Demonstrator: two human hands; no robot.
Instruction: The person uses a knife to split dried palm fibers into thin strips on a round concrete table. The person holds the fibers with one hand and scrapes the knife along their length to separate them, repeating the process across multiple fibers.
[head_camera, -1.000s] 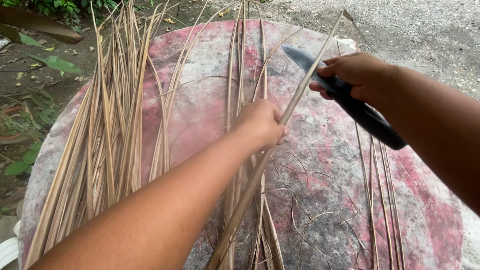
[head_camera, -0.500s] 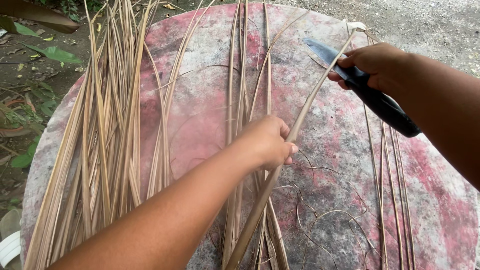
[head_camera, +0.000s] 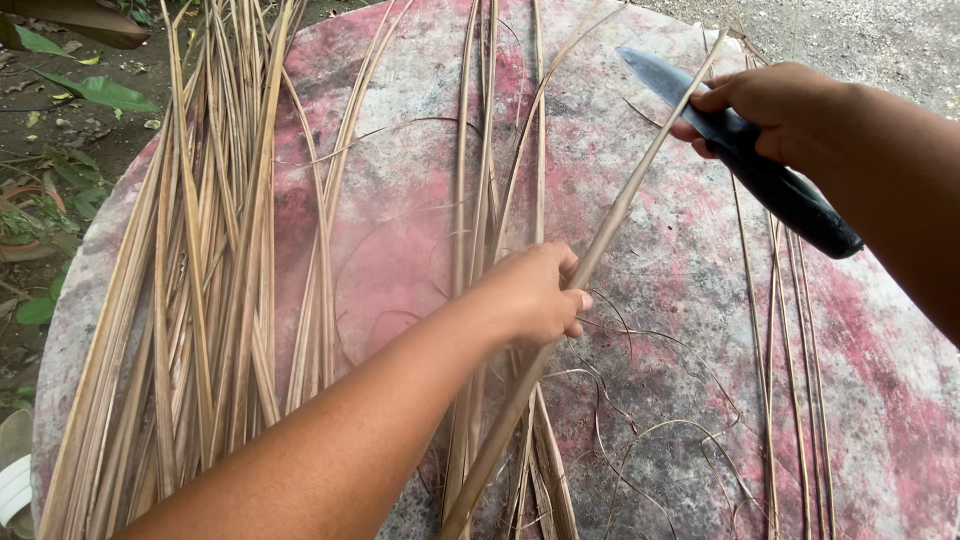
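Far to the left of the left hand, green leaves (head_camera: 105, 92) lie on dark soil, and a white rim (head_camera: 14, 490) shows at the lower edge; no package, label or sign is in view. Between those and the hand, a thick sheaf of dry palm strips (head_camera: 200, 300) fans across the round table (head_camera: 400, 260), whose top is worn grey and red. The left hand (head_camera: 530, 295) is closed around one long dry strip (head_camera: 610, 220) that slants up to the right from the bottom edge. Just behind this hand lies a narrower bunch of strips (head_camera: 480, 150), and thin curled shavings (head_camera: 650, 430) are scattered below and to its right. The right hand (head_camera: 770, 105) grips a dark-handled knife (head_camera: 740, 150), its blade touching the upper part of the held strip. Since half a second ago the left hand has slid lower along the strip and the knife sits slightly nearer. Under the right forearm lie a few thin stripped ribs (head_camera: 790, 350).
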